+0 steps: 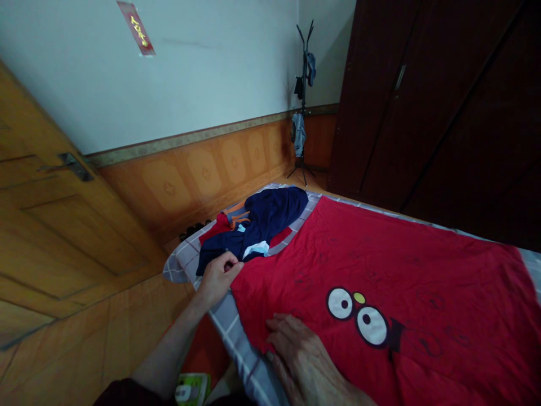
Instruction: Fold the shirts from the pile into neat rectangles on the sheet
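A large red cloth (422, 248) printed with big cartoon eyes lies spread and slightly wrinkled over the bed; its exact kind of item is unclear. My left hand (218, 277) pinches its far left corner between thumb and curled fingers. Close to the cloth's near left edge, my right hand (301, 352) rests palm down with its fingers stretched out on the fabric. Just beyond my left hand is a heap of dark blue clothing (274, 211), with red, orange and light blue pieces showing in it.
A grey checked sheet (236, 321) covers the bed under the cloth. The wooden door (76, 225) stands at left, a black coat rack (304, 101) in the far corner, and a dark wardrobe (422, 113) at right. A green-and-white package (192, 389) is low beside the bed.
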Available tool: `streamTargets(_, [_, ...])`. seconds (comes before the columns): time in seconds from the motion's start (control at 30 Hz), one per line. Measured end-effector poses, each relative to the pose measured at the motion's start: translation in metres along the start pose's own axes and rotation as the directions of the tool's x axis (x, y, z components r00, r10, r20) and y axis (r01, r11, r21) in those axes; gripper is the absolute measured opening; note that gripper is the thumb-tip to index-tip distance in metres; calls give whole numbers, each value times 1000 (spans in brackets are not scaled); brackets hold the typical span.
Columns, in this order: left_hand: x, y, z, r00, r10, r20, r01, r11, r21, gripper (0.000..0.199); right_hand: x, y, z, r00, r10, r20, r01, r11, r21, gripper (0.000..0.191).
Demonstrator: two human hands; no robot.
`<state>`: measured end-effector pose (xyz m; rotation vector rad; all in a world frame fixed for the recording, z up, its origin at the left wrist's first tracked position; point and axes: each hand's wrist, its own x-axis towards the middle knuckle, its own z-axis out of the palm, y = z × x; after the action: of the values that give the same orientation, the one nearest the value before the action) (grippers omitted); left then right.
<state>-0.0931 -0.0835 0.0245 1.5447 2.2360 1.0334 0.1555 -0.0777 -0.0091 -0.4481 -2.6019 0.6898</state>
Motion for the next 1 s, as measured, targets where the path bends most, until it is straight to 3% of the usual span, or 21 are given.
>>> streamTargets(0.1, [0,-3,-1,1000,-25,1,25,999,-39,24,-1,0,2,1000,-6,-17,6,999,-32,28])
streamTargets(0.27, [-9,-2,1,995,6,96,-16,995,100,19,0,-4,2,998,20,-51,-22,999,-45,24])
streamTargets(0.43, [-6,-5,-3,999,-22,40,17,993,115,26,-7,1,9,999,-50,-18,47,985,-166,27])
streamTargets(0.53, [-7,-5,-5,992,-42,122,20,985,171,25,-13,7,13,994,-111,-18,104,971,-213,42])
streamTargets(0.63, [-10,-4,-5,984,-52,173,10,972,234,21,-16,11,15,990,-139,-3,135,968,-211,40])
streamTargets(0.83, [-3,-2,-11,999,-14,41,11,996,83,25,-15,10,13,995,-99,-23,96,988,-124,34])
streamTargets(1.0, [7,7,-16,999,-33,16,34,998,-56,25,-14,10,19,997,-77,-15,74,989,-129,34])
